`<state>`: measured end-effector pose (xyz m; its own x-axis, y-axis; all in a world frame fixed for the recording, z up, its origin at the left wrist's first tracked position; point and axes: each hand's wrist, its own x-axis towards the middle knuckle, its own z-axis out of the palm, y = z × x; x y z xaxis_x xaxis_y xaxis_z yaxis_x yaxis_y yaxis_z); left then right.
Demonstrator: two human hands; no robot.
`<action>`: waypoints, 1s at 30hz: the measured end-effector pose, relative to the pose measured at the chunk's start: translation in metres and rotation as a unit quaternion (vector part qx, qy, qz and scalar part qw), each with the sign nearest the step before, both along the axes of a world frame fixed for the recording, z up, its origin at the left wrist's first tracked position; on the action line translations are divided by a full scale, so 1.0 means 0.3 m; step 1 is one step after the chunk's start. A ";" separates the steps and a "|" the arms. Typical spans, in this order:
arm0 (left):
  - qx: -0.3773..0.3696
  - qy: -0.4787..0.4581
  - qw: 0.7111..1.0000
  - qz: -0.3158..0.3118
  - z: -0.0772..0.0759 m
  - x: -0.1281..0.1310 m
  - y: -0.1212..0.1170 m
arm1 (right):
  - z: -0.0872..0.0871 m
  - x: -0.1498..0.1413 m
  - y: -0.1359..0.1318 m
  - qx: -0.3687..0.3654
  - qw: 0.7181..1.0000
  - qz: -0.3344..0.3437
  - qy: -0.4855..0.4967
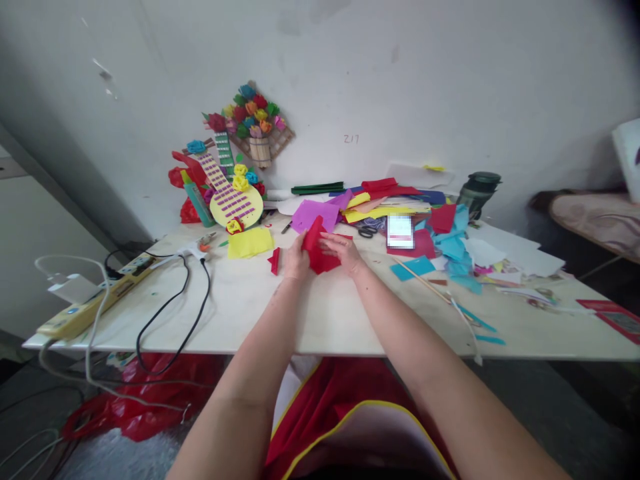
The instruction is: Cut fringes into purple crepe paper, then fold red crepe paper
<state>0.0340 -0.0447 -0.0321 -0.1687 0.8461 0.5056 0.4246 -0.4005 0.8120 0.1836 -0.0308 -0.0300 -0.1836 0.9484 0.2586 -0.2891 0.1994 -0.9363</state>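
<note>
A piece of red crepe paper (315, 252) is between my two hands, just above the middle of the white table. My left hand (297, 260) grips its left side, with the fingers partly hidden behind the paper. From the right, my right hand (344, 252) holds the same paper, its fingers lying across the surface and the thumb hard to make out. Beside my left hand is a small folded red paper strip (275, 261). A yellow crepe paper piece (251, 243) lies further left, and a purple sheet (315, 216) lies just behind my hands.
Black scissors (367, 232), a lit phone (401, 231) and blue paper (413, 268) are to the right, with a thin stick (423, 279). A paper guitar (235, 205) and glue bottle (197, 200) stand back left. A power strip (97, 301) with cables occupies the left edge.
</note>
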 end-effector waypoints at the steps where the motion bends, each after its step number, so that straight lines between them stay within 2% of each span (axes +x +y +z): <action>1: -0.008 -0.091 0.996 0.006 0.000 -0.008 0.005 | -0.003 0.000 0.005 -0.003 1.000 -0.011 0.000; 3: -0.020 -0.259 0.966 -0.010 0.005 -0.021 0.006 | -0.017 -0.004 0.021 -0.023 0.998 -0.051 -0.015; 6: -0.035 -0.417 0.906 -0.058 0.022 -0.033 -0.007 | -0.044 -0.014 0.048 -0.053 0.992 -0.102 -0.057; 10: -0.074 -0.514 0.845 -0.126 0.037 -0.036 -0.028 | -0.051 -0.016 0.054 -0.041 0.992 -0.112 -0.043; 14: -0.121 -0.550 0.805 -0.187 0.040 -0.030 -0.037 | -0.022 0.000 0.032 -0.051 0.993 -0.099 0.040; 18: -0.124 -0.555 0.796 -0.207 0.040 -0.020 -0.042 | 0.005 0.008 0.009 -0.083 0.992 -0.004 0.099; 21: -0.128 -0.541 0.802 -0.220 0.035 -0.016 -0.042 | 0.011 0.003 -0.005 -0.095 0.991 0.043 0.079; 23: -0.141 -0.526 0.806 -0.232 0.028 -0.016 -0.041 | 0.009 -0.001 -0.008 -0.089 0.994 0.024 0.057; 27: -0.187 -0.493 0.808 -0.263 0.022 -0.021 -0.044 | -0.003 -0.002 0.004 -0.081 0.994 -0.062 0.034; 30: -0.210 -0.480 0.807 -0.272 0.032 -0.033 -0.051 | -0.008 0.005 0.015 -0.078 0.993 -0.084 0.028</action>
<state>0.0242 -0.0600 -0.0226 0.1421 0.9898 0.0123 -0.6266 0.0803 0.7752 0.1852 -0.0262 -0.0325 -0.0078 0.9936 0.1124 -0.3169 0.1041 -0.9427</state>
